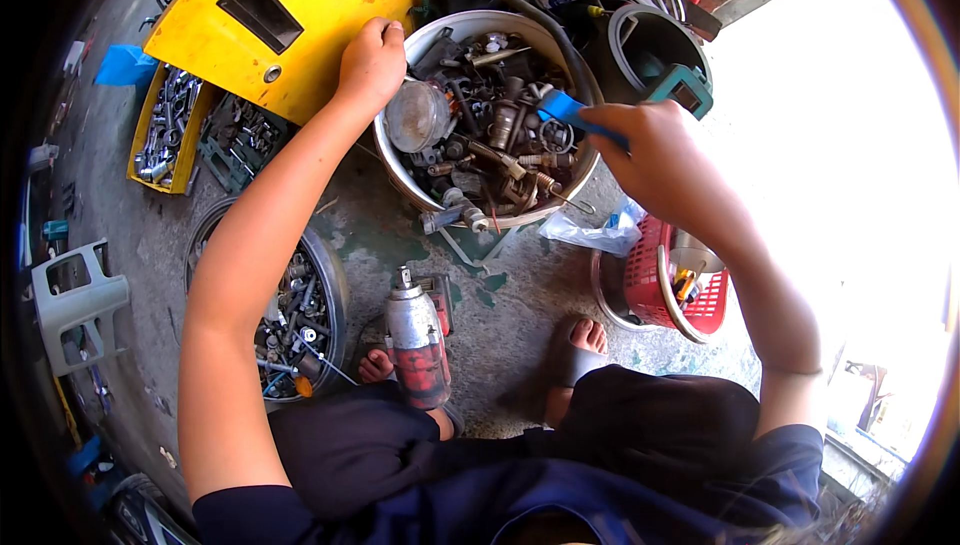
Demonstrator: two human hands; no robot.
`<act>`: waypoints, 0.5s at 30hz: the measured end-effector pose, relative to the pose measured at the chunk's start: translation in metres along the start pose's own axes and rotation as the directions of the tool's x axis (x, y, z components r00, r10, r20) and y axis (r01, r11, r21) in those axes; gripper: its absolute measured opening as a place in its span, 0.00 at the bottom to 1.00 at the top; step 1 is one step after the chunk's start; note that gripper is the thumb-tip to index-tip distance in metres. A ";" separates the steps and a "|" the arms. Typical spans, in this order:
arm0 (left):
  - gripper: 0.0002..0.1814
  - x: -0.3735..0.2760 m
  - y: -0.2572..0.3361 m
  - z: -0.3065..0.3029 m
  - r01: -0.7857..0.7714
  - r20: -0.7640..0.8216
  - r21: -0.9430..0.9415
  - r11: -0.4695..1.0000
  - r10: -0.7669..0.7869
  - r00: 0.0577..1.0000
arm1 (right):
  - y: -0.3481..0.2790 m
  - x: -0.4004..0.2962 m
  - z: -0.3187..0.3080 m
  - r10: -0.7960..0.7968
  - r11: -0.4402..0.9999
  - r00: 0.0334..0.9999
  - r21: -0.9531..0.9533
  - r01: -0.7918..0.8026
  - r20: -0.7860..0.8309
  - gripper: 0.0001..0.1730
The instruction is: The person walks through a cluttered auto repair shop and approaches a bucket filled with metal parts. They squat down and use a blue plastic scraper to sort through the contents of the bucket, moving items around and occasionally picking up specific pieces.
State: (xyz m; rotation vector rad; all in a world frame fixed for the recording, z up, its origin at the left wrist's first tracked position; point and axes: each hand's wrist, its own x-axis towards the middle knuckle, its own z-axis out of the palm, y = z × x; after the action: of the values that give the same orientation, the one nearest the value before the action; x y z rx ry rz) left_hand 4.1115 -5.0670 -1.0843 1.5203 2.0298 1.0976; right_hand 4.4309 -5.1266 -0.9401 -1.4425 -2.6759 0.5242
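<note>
My left hand [373, 64] is curled over the left rim of a round white tub [386, 158]. Inside this tub lies a heap of greasy used metal parts [502, 124], spark plugs and bolts among them. A round, dusty clear cover [417, 116] rests on the heap at the left. Over the tub's right side, my right hand [652, 155] grips a flat blue strip-like piece [566, 111], its far end above the parts. I cannot tell exactly what the blue piece is.
A red impact wrench [418, 350] stands between my feet. Left of it is a metal basin [337, 297] of loose bolts. A yellow metal panel [322, 4] leans over trays of sockets [169, 121]. On the right are a red basket [649, 275] and a dark bucket [622, 42].
</note>
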 end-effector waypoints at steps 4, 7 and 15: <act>0.21 0.006 -0.002 0.002 -0.030 0.008 0.039 0.999 0.030 1.000 | 0.002 0.014 0.020 -0.042 0.985 0.987 0.159 0.066 -0.153 0.17; 0.22 0.006 -0.001 -0.002 -0.033 -0.042 0.070 0.997 0.036 0.998 | -0.012 0.019 -0.014 -0.095 0.995 0.988 -0.030 0.092 -0.118 0.16; 0.22 -0.001 -0.002 0.001 -0.017 -0.038 0.067 0.998 0.019 0.999 | 0.000 -0.021 -0.040 0.041 0.987 0.970 -0.160 -0.002 0.241 0.13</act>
State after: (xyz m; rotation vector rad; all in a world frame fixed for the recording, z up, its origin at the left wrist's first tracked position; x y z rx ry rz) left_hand 4.1117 -5.0677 -1.0869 1.5639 2.1019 1.0846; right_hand 4.4510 -5.1327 -0.9000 -1.5409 -2.9566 0.5328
